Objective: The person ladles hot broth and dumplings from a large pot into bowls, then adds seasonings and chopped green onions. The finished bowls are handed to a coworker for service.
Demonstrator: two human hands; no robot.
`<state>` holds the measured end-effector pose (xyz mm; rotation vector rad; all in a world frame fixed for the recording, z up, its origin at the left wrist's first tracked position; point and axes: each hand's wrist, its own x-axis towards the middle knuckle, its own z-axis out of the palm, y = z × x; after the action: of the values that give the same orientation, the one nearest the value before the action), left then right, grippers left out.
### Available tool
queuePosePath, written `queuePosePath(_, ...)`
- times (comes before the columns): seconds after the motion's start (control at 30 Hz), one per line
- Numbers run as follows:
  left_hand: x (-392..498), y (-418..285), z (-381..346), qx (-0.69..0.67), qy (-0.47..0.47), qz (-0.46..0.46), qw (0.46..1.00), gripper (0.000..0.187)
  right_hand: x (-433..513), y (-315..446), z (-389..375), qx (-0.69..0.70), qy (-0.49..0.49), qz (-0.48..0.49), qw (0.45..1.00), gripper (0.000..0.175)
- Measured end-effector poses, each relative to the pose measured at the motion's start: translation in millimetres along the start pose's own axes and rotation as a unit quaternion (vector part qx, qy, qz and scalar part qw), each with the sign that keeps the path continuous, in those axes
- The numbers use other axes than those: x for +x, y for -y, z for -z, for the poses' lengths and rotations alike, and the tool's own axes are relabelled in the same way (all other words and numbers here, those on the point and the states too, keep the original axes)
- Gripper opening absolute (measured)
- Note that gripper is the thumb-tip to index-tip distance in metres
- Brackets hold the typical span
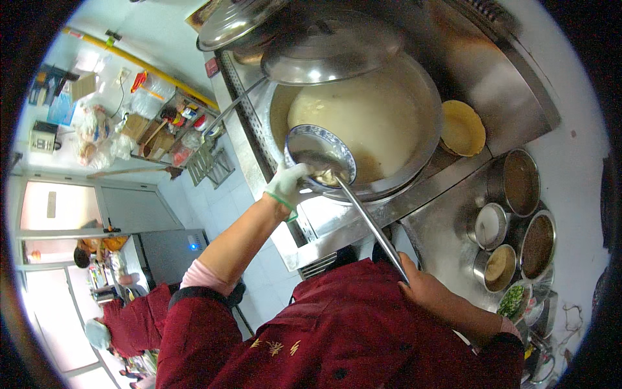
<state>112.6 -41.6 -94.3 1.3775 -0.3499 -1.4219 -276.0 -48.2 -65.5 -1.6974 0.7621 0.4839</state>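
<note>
My left hand (pixel 286 187) wears a white glove with a green cuff edge. It grips a blue-and-white patterned bowl (pixel 347 150), which is tilted over the front left side of a large pot (pixel 430 131) of cloudy, pale broth (pixel 369 116). Pale pieces of food (pixel 324 176) show low in the bowl. My bare right hand (pixel 420 282) is closed around the end of a long metal handle (pixel 369 223), likely a ladle's. The handle reaches to the bowl's near rim; its head is not clearly visible. A large metal lid (pixel 330 53) covers the pot's far left part.
A yellow basin (pixel 464 129) stands right of the pot. On the right counter are several metal containers (pixel 520 182) and a bowl of chopped greens (pixel 512 301). Another lid (pixel 238 22) rests at the back. A person in red (pixel 136 316) is at the lower left.
</note>
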Motion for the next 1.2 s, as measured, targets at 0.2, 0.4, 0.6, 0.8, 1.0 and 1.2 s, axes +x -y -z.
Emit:
queuePosePath(0.2, 1, 9, 22, -0.144, 0.026, 0.173, 0.974, 0.076, -2, -11, 4, -0.016, 0.007, 0.059, 0.998, 0.061)
queuePosePath(0.4, -4, 41, 36, -0.233, 0.163, -0.012, 0.959, 0.087, 12, 2, 16, -0.136, -0.019, 0.003, 0.990, 0.062)
queuePosePath(0.6, -29, 110, 33, -0.296, -0.085, -0.054, 0.950, 0.068, 21, -8, 0, -0.172, -0.114, 0.045, 0.977, 0.066)
queuePosePath(0.8, -19, 151, 28, -0.404, 0.021, -0.057, 0.913, 0.071, 19, -7, -26, -0.107, -0.114, 0.007, 0.988, 0.067)
queuePosePath(1.0, 9, 115, 76, -0.348, -0.006, -0.003, 0.937, 0.062, 8, -12, -30, -0.156, -0.136, -0.022, 0.978, 0.069)
queuePosePath(1.2, -8, 135, 45, -0.328, -0.010, -0.010, 0.944, 0.065, 5, -11, -54, -0.088, -0.148, -0.016, 0.985, 0.069)
